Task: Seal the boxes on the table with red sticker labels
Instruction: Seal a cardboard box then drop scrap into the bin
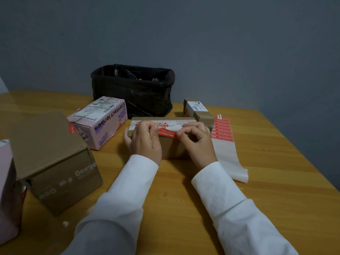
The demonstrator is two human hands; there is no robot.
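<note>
A small brown cardboard box (171, 146) sits in the middle of the wooden table (276, 162). A red sticker label (168, 134) lies slanted across its top near edge. My left hand (145, 140) pinches the label's left end and rests on the box's left side. My right hand (196, 142) pinches the label's right end with thumb and forefinger. To the right of the box lies a sheet of red labels (223, 130) on white backing paper.
A pink contact-lens box (100, 122) stands to the left, a larger brown box (55, 162) at near left, and a pink box (6, 190) at the left edge. A black bag-lined bin (132, 89) stands behind. A small brown box (197, 109) lies at back right.
</note>
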